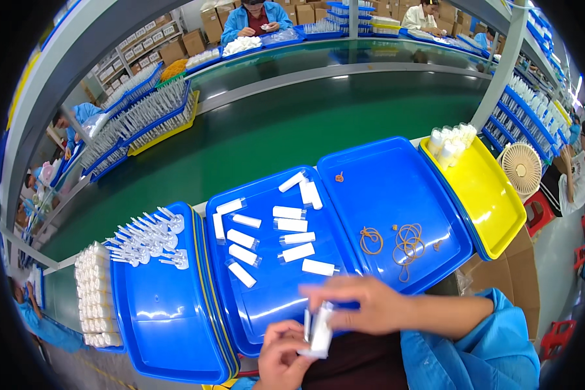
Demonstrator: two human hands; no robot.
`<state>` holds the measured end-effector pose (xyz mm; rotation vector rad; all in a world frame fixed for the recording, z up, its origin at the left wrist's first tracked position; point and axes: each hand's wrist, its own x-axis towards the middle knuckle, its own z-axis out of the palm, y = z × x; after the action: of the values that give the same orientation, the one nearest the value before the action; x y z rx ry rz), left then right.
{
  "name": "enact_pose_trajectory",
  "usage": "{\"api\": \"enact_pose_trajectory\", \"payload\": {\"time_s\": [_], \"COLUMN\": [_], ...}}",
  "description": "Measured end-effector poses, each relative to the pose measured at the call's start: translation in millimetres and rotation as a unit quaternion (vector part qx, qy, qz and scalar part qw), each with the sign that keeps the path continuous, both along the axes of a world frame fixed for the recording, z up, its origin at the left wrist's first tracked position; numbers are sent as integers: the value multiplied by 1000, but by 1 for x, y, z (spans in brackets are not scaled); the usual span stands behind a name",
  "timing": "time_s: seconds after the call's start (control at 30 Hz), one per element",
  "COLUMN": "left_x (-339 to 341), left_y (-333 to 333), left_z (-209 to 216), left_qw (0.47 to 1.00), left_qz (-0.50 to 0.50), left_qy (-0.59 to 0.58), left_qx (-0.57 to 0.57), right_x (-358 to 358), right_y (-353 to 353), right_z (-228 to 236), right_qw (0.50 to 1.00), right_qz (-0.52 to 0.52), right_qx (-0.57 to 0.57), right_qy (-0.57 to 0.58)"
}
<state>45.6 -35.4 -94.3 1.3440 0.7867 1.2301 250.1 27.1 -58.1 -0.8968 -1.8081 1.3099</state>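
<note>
My left hand point(283, 354) is closed around the lower end of a small white oblong piece point(320, 333), held just off the near edge of the middle blue tray point(266, 318). A thin white strip or rod point(307, 323) stands upright beside that piece, by my left fingers. Over its top reaches my right hand point(367, 304), fingers stretched to the left and apart, somewhat blurred. The right thumb is close to the piece; whether it touches, I cannot tell. In the tray lie several white oblong pieces with clear ends point(242, 238), loosely in two groups.
The left blue tray point(159, 331) bears clear nozzle-like parts point(146, 240); white cylinders point(97, 299) stand beside it. Rubber bands point(408, 244) lie in the right blue tray point(409, 188). White bottles point(450, 144) stand in a yellow tray point(491, 208). Beyond runs a green conveyor point(292, 117); co-workers sit past it.
</note>
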Motion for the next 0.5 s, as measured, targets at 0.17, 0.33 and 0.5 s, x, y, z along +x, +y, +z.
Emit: {"api": "enact_pose_trajectory", "payload": {"time_s": [0.17,0.33,0.5], "left_x": [8,-9,-25], "left_y": [16,6,0], "left_z": [-1,1,18], "left_qw": [982,994,987], "left_qz": [95,93,7], "left_qy": [-152,-49,159], "left_qx": [-53,-33,30], "right_x": [-6,-12,-1], "right_y": [39,40,39], "right_z": [-22,-37,-21], "right_qw": [885,866,969], "right_qz": [-82,-60,-103], "right_qx": [279,284,142], "right_qy": [-365,-407,-172]}}
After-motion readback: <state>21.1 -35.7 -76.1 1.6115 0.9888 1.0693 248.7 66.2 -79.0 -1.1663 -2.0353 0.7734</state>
